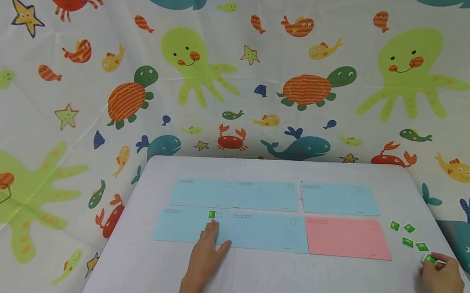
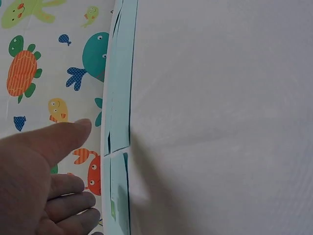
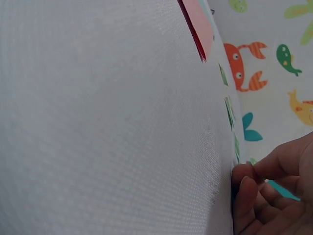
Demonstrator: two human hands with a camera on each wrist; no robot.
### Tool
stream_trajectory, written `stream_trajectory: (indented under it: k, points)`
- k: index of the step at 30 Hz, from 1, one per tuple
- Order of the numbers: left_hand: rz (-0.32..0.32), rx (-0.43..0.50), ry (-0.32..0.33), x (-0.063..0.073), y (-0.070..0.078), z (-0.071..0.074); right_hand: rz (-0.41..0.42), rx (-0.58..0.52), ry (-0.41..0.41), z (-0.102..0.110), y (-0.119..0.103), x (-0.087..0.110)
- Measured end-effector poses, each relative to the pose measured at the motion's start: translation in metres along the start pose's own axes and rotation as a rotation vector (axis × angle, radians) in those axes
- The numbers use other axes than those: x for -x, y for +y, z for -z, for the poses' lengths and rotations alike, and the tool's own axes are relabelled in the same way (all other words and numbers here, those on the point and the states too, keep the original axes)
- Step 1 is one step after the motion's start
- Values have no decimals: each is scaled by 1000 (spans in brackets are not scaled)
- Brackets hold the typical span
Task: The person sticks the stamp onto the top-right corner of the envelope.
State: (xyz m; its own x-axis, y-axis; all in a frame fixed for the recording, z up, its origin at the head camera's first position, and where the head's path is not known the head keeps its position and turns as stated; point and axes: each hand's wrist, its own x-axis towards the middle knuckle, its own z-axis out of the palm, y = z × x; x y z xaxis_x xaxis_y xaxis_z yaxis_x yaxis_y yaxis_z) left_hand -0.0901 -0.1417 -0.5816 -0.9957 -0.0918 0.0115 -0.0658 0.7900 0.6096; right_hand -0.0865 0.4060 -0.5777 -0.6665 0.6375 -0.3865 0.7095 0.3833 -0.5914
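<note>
My left hand (image 1: 208,252) lies with straight fingers over the lower left blue envelope (image 1: 184,229), thumb spread to the right. Just beyond its fingertips, a green stamp (image 1: 212,214) sits near that envelope's top right corner, beside the printed stamp box. In the left wrist view, the left hand (image 2: 44,181) shows its thumb and several fingers extended. At the table's right side, my right hand (image 1: 443,277) pinches a green stamp (image 1: 430,259) between thumb and fingers. The right wrist view shows the right hand (image 3: 274,191) with curled fingers low at the tabletop; they mostly hide the stamp.
More blue envelopes (image 1: 266,196) and one pink envelope (image 1: 347,240) lie in two rows on the white table (image 1: 289,284). Several loose green stamps (image 1: 407,242) lie right of the pink envelope. Behind the table hangs a cloth (image 1: 270,41) printed with sea animals.
</note>
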Motion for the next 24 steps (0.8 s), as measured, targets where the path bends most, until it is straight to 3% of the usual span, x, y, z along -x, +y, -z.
stream_trajectory:
  k: [8,24]
  points:
    - [5,6,-39,-1,0,-12,12,21,7,0,-2,3]
    - [-78,-110,-80,1,-1,-19,21,40,26,-3,-3,4]
